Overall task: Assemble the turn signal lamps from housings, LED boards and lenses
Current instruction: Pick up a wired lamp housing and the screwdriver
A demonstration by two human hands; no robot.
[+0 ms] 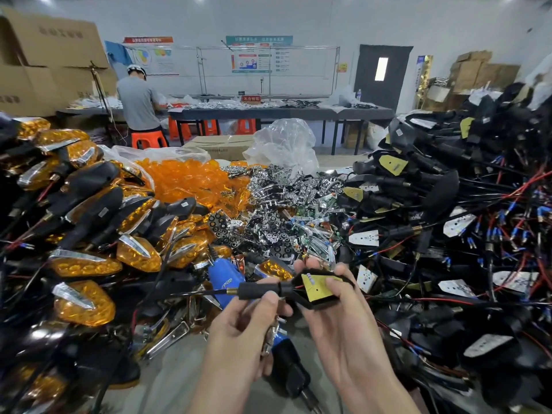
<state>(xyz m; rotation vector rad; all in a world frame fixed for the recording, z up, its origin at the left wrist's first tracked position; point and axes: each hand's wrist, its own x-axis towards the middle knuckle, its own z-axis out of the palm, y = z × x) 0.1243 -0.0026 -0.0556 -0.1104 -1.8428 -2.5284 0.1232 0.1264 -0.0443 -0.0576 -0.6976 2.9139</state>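
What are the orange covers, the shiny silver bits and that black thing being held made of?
Orange covers: likely clear tinted plastic; light passes through them. Silver bits: probably chrome-coated plastic, mirror-bright, though metal is possible. Black housing: seemingly matt plastic, with a dull sheen.

Ref reflector pile (280, 201): finished lamps (89, 204) left of it, wired housings (448, 204) right, lens bag (185, 177) behind-left, housing (316, 305) in front.
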